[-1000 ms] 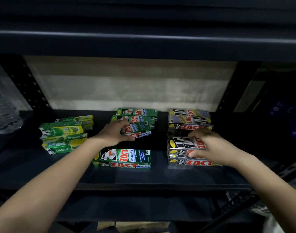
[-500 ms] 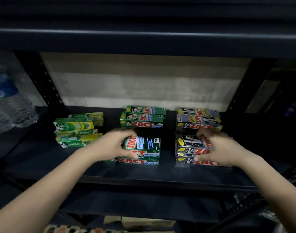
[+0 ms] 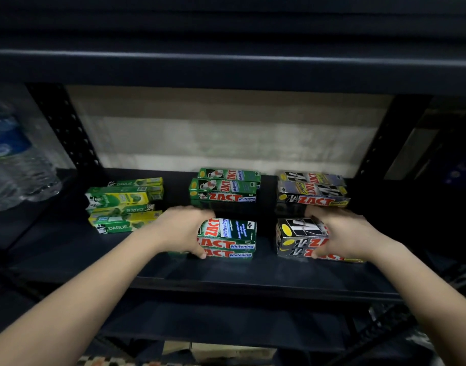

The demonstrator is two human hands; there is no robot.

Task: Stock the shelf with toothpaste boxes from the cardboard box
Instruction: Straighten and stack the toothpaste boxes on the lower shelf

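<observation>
So that the piles would sit straight, the front green boxes [image 3: 228,237] were gripped by the left hand [image 3: 183,231] and the front black boxes [image 3: 302,237] by the right hand [image 3: 344,233], on the dark shelf [image 3: 226,273].

shelf [image 3: 226,276]: three groups of toothpaste boxes side by side | left pile [image 3: 123,204] | centre: front stack [image 3: 229,239], rear stack [image 3: 225,187] behind | right: front stack [image 3: 300,237], rear stack [image 3: 312,190] behind | water bottles [image 3: 12,165] far left
</observation>
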